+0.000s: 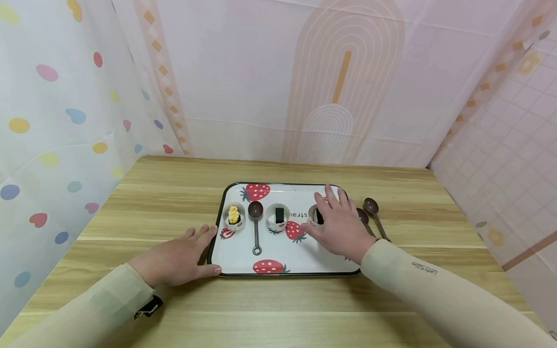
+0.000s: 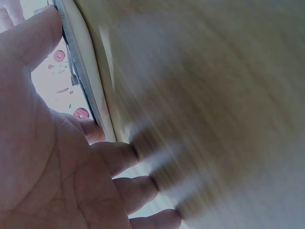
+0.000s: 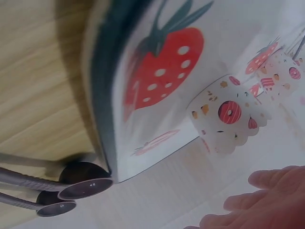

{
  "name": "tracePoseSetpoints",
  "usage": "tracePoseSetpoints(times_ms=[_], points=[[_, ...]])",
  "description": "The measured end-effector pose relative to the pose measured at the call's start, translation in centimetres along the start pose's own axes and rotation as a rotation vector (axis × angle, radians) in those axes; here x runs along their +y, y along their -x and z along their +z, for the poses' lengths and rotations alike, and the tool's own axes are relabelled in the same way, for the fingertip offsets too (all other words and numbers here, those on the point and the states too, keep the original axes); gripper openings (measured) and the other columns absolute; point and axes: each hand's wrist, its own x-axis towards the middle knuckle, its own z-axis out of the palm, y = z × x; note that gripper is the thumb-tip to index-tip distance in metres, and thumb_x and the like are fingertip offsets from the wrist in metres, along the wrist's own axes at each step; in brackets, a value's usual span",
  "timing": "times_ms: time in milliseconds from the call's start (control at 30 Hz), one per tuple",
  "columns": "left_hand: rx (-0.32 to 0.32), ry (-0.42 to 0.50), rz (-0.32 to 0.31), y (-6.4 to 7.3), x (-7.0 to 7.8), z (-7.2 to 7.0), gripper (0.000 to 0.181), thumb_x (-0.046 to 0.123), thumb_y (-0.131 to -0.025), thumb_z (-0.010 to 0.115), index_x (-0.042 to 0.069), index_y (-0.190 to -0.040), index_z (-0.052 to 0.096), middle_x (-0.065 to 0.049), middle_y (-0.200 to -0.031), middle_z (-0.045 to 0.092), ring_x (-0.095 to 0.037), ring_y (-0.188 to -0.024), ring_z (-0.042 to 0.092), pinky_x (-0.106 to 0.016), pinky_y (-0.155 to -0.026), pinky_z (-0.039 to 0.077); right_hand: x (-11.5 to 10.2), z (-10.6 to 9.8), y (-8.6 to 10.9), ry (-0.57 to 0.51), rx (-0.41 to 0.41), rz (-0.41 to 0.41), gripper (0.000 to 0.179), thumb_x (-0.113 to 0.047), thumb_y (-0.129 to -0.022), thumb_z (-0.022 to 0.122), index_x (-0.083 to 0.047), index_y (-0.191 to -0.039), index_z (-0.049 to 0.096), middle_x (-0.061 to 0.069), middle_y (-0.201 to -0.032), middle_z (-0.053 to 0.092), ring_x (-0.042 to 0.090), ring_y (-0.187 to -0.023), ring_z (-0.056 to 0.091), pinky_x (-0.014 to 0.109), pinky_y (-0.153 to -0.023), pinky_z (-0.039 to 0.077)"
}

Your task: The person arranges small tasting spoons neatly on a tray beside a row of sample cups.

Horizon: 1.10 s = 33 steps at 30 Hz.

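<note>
A white strawberry-print tray with a dark rim lies on the table. My left hand rests at its left edge, thumb and fingers spread and touching the rim. Over the tray's right part, my right hand reaches with its fingers extended, partly hiding the right paper cup, which holds something dark. In the right wrist view, a gap shows between that printed cup and the fingers. A middle paper cup holds a seaweed-wrapped piece. The left paper cup holds a yellow-topped piece.
A brown measuring spoon lies on the tray between the left and middle cups. Two similar spoons lie on the wooden table at the right, the outer spoon beside the inner spoon. Printed curtains enclose the table.
</note>
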Motion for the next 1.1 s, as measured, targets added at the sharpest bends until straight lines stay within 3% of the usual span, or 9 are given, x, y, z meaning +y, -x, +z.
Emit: tracePoseSetpoints(times_ms=[633, 1100], points=[[-0.011, 0.016, -0.01, 0.2, 0.1, -0.2, 0.115, 0.078, -0.09, 0.061, -0.003, -0.164, 0.027, -0.032, -0.168, 0.029, -0.062, -0.15, 0.029, -0.07, -0.114, 0.041, 2.3, -0.4, 0.9, 0.005, 0.022, 0.053, 0.097, -0.072, -0.099, 0.053, -0.007, -0.167, 0.029, 0.023, -0.176, 0.013, 0.052, -0.161, 0.009, 0.073, -0.127, 0.012], [-0.007, 0.018, -0.006, 0.2, 0.2, -0.1, 0.115, 0.079, -0.09, 0.06, -0.002, -0.165, 0.026, -0.031, -0.168, 0.029, -0.062, -0.151, 0.029, -0.071, -0.115, 0.039, 4.0, -0.6, 1.8, -0.011, 0.024, 0.067, 0.092, -0.062, -0.102, 0.055, -0.002, -0.166, 0.027, 0.026, -0.175, 0.014, 0.057, -0.159, 0.01, 0.075, -0.125, 0.014]])
